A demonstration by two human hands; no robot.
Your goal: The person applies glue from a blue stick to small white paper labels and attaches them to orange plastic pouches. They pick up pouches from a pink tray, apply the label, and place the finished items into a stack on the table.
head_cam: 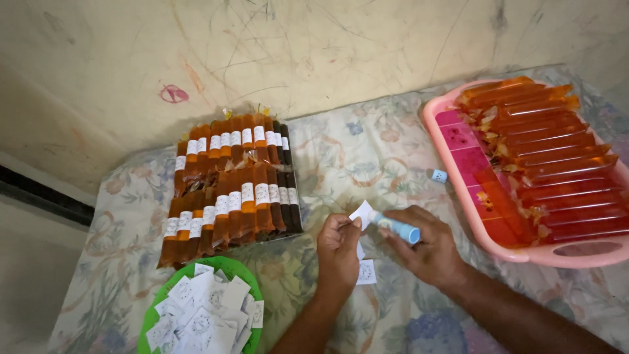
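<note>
Floral cloth [367,157]; orange sachets [557,157] in pink tray [458,170]

Paper label and glue stick over the flowered cloth

We see a small white paper label [361,211], roughly square and tilted, pinched at its near-left corner, held just above the cloth near the middle of the scene. Touching its right edge is the white tip of a light blue glue stick [397,227], uncapped, lying almost level and pointing left and slightly far, its blue end to the right.
</note>
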